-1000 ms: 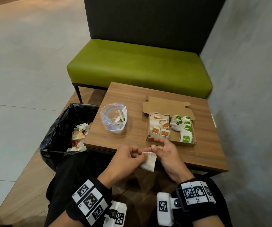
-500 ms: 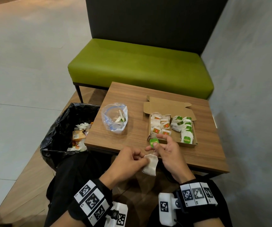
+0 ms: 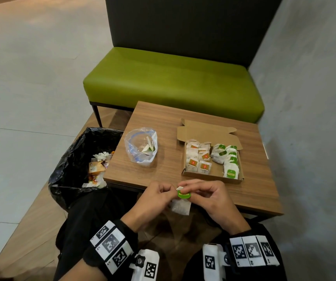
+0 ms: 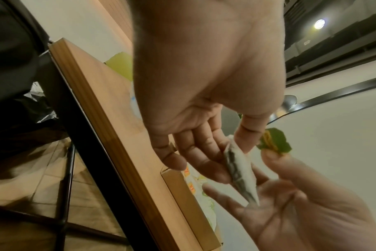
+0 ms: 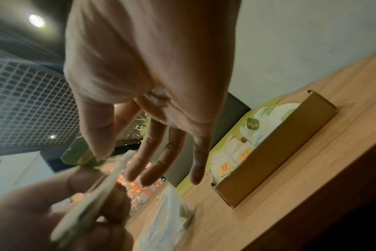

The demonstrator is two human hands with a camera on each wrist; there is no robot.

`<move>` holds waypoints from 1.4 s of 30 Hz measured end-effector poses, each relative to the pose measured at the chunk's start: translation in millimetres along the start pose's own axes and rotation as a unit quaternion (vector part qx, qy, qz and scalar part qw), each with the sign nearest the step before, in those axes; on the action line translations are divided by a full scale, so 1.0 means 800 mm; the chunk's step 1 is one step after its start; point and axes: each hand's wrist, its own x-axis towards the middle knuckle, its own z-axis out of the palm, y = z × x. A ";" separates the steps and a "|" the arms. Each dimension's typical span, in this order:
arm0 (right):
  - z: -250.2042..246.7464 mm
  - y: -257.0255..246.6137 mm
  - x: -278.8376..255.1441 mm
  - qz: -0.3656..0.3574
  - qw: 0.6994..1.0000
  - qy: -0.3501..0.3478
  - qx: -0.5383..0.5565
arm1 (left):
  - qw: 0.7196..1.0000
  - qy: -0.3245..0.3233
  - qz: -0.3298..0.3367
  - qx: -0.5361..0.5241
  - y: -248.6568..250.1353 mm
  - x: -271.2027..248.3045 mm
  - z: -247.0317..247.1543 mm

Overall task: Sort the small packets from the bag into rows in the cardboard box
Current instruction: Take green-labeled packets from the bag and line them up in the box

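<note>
A white tea-bag packet with a green tag hangs in front of the table's near edge. My left hand pinches the packet's top between thumb and fingers, seen edge-on as the packet in the left wrist view. My right hand pinches the green tag. The open cardboard box holds a row of orange-tagged packets at left and green-tagged packets at right. The clear plastic bag, with a few packets inside, stands left of the box.
The wooden table carries the bag and box. A black-lined waste bin with wrappers stands at its left. A green bench is behind, and a grey wall is on the right.
My right hand drew the green tag up out of the packet on its string, then brought it back down close to the packet's top. My left hand kept hold of the packet.
</note>
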 end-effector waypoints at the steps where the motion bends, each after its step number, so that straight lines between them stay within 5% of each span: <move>1: -0.001 0.000 0.000 0.006 1.000 0.001 -0.009 | 1.000 -0.005 -0.005 -0.013 0.000 0.000 -0.001; 19: -0.013 0.008 0.018 0.074 0.994 0.064 -0.053 | 0.998 -0.039 0.011 -0.045 0.001 0.009 0.000; 23: -0.022 0.003 0.022 0.085 0.991 0.066 -0.073 | 0.994 -0.013 0.065 0.086 0.002 0.015 0.006; 29: -0.050 -0.027 0.038 0.090 0.960 0.027 -0.262 | 0.964 0.032 0.128 0.230 0.015 0.049 0.023; 37: -0.141 -0.013 0.092 0.108 0.885 0.172 -0.419 | 0.903 0.029 0.116 0.413 0.011 0.099 0.037; 42: -0.180 0.022 0.125 0.175 0.867 0.137 -0.446 | 0.878 0.007 0.138 0.458 -0.004 0.107 0.035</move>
